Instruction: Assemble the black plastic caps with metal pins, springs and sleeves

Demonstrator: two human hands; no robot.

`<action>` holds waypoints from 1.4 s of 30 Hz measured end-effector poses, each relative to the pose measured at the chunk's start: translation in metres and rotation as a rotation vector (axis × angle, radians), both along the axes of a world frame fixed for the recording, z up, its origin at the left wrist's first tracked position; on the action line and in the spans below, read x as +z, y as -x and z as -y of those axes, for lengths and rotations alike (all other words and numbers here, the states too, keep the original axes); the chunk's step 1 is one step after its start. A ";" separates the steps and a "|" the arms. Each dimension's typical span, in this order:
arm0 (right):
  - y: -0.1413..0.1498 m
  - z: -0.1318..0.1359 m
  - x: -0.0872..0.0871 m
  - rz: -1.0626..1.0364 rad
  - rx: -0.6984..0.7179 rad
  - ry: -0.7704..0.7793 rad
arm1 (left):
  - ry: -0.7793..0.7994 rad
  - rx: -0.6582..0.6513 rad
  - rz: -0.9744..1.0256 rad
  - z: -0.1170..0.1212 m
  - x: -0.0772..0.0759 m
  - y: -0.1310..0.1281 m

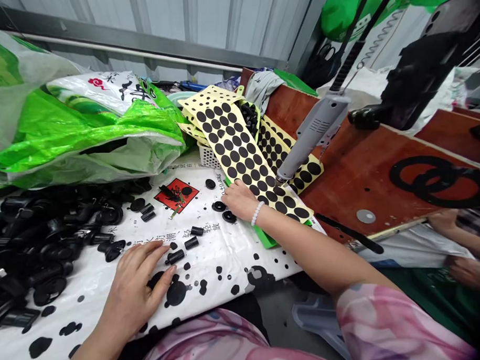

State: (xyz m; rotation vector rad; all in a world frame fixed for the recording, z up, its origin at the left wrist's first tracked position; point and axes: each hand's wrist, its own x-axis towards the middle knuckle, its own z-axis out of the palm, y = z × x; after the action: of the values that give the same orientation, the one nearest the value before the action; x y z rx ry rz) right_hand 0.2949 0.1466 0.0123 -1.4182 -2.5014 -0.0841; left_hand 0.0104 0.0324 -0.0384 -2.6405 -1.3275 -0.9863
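Observation:
My left hand is over the white sheeting with fingers loosely spread and thumb apart, holding nothing visible. Close to its fingertips lies a short black cylinder, with a second black cylinder just beyond. My right hand, wearing a bead bracelet, has its fingers curled down and together at the edge of a cream sheet of round black stickers. Whatever its fingertips hold, if anything, is hidden. Beside this hand are a black ring-shaped cap and another round black cap.
A heap of black plastic parts covers the left. Behind it slumps a green and white bag. A grey electric screwdriver hangs above the stickers. A white basket stands behind; another person's hand shows at right.

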 end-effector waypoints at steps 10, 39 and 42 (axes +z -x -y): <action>-0.025 0.071 0.020 -0.581 -0.102 -0.056 | 0.065 -0.137 -0.046 -0.035 0.045 -0.059; 0.032 0.139 -0.008 -1.491 -0.036 0.292 | 1.339 -0.057 1.099 -0.010 0.067 -0.089; 0.033 0.142 -0.004 -1.259 -0.024 0.162 | 1.289 -0.074 1.073 -0.005 0.067 -0.086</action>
State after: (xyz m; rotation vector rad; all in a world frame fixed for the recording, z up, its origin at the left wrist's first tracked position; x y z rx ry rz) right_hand 0.2616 0.0050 0.0082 -1.0070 -1.4349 0.7673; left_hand 0.0963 0.0373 0.0281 -2.8079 -2.8522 -2.3882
